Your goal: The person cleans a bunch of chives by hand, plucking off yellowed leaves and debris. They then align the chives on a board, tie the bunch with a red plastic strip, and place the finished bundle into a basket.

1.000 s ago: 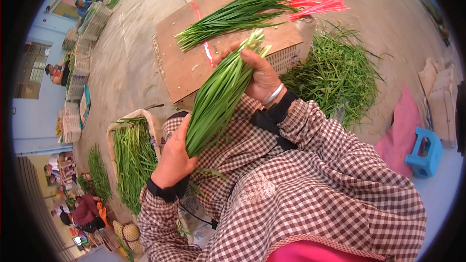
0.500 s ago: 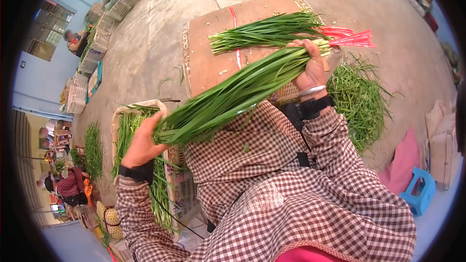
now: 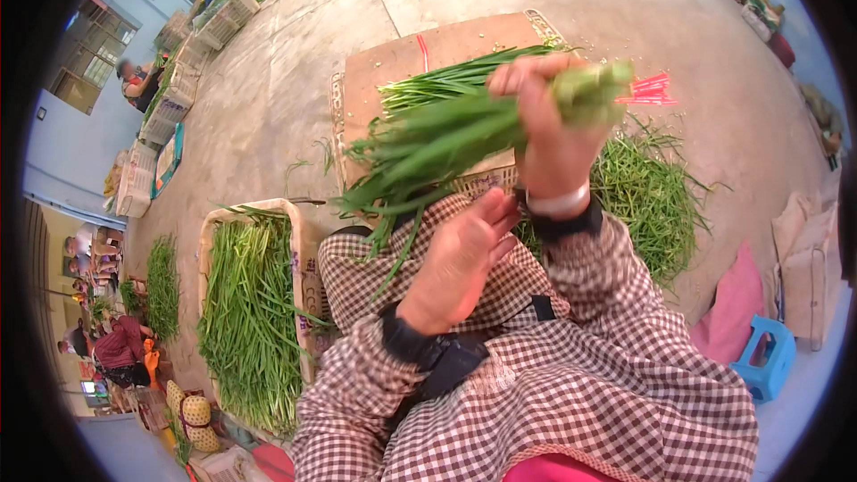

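The right hand (image 3: 561, 138) grips a bunch of greens (image 3: 446, 138) by its pale ends over the bench (image 3: 482, 31), partly hiding a second bunch (image 3: 433, 83) there; the left hand (image 3: 457, 263), empty with fingers straight, is on the bench's near side. Red strips (image 3: 650, 90) show off the bench's right end. Left of the bench stands a filled crate (image 3: 296, 232); to its right, a loose heap (image 3: 647, 201), then a blue stool (image 3: 766, 364).

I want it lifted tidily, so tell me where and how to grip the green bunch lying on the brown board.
Probably best around the exposed left part of the lying bunch, from above and the left, fingers across its stalks: it lies long and narrow across the brown board. Its right part is screened by the right hand and the held bunch.
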`<state>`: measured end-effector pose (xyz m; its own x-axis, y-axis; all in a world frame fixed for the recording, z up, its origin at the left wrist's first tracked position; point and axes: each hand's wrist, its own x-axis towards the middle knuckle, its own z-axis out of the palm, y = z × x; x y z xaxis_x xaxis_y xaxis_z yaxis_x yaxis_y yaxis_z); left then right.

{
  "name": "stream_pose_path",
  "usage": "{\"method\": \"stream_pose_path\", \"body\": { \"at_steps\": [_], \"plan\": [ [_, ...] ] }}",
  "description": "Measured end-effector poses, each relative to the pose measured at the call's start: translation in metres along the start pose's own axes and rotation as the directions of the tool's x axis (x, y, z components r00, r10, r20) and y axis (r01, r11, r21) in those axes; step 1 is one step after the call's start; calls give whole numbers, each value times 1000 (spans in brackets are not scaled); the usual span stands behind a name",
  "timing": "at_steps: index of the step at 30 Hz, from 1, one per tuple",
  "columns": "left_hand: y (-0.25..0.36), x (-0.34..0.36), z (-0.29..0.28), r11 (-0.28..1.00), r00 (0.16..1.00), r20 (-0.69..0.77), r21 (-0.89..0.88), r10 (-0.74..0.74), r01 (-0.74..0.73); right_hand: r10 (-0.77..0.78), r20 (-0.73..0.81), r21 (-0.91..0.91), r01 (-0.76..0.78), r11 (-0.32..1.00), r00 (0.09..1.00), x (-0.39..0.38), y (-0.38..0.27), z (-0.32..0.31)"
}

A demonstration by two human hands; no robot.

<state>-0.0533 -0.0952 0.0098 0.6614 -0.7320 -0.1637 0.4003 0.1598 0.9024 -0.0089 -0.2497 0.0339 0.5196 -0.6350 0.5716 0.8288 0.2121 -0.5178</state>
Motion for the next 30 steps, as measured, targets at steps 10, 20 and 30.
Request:
{"method": "stream_pose_path", "body": {
  "at_steps": [10,20,30],
  "plan": [
    [5,8,-25,422,989,19,-905,144,-44,-103,834,-41,248,968,542,-55,-39,-1],
    [51,40,-74,854,919,24,-381,393,-355,435,681,-688,309,657,589,-31,-26,-57],
    [51,141,-84,846,880,16,269,474,-460,387,513,-624,24,781,766,47,43,-12]
  ]
}}
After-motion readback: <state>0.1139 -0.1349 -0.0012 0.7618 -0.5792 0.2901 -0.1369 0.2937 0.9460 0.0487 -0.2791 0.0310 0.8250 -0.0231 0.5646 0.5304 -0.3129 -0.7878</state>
